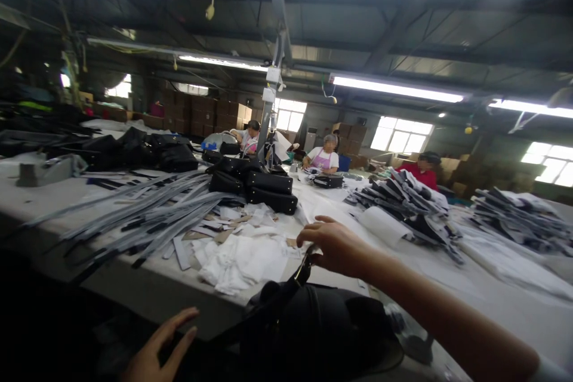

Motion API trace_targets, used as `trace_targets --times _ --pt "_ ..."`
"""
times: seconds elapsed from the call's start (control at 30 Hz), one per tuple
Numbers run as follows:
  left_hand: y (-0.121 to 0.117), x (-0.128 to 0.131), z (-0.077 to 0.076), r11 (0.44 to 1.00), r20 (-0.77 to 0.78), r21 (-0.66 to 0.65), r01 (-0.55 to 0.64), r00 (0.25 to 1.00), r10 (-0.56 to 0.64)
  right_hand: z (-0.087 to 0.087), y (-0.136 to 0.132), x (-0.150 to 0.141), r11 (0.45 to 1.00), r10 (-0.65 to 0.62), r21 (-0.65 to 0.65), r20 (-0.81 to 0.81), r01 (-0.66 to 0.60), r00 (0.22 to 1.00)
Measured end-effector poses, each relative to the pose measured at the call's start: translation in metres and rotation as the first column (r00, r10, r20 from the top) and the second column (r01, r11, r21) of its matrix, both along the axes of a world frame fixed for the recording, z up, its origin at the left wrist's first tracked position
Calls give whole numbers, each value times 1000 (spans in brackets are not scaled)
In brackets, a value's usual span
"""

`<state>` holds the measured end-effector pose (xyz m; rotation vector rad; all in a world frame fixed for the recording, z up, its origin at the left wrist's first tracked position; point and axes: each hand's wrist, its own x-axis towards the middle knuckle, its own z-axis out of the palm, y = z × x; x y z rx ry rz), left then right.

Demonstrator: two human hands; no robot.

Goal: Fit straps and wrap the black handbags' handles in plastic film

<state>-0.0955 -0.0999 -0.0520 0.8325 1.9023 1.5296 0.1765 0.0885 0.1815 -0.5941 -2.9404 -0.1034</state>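
Observation:
A black handbag (pixel 322 322) lies at the table's front edge, close below me, its lower part dark. My right hand (pixel 333 245) reaches over it and pinches the bag's black strap (pixel 303 271), which is pulled upward and shows a gold-coloured metal fitting. Left of the bag, my left hand (pixel 163 349) hangs in the air in front of the table edge. Its thumb and fingers are apart, with nothing between them. Crumpled white paper (pixel 250 256) lies just beyond the bag.
Long grey wrapped straps (pixel 147 209) spread over the left side. Finished black bags (pixel 271 188) are stacked behind the paper. Piles of dark pieces with white sheets (pixel 403 203) lie to the right. Several people sit across the table, one in a pink apron (pixel 323 160).

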Motion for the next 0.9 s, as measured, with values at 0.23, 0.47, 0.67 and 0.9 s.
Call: trace_targets --times 0.23,0.47,0.67,0.9 --pt "53 98 133 840 -370 231 491 843 -391 23 -5 3 964 -127 -229 49 135 991" --pt "123 127 197 645 -100 340 685 708 -699 55 61 29 722 -34 -689 56 64 998" --pt "176 136 228 613 89 462 641 654 -751 81 114 46 500 76 -861 -61 -91 995" --pt "208 146 221 610 174 339 716 590 -789 62 128 68 344 62 -928 -126 -140 990"
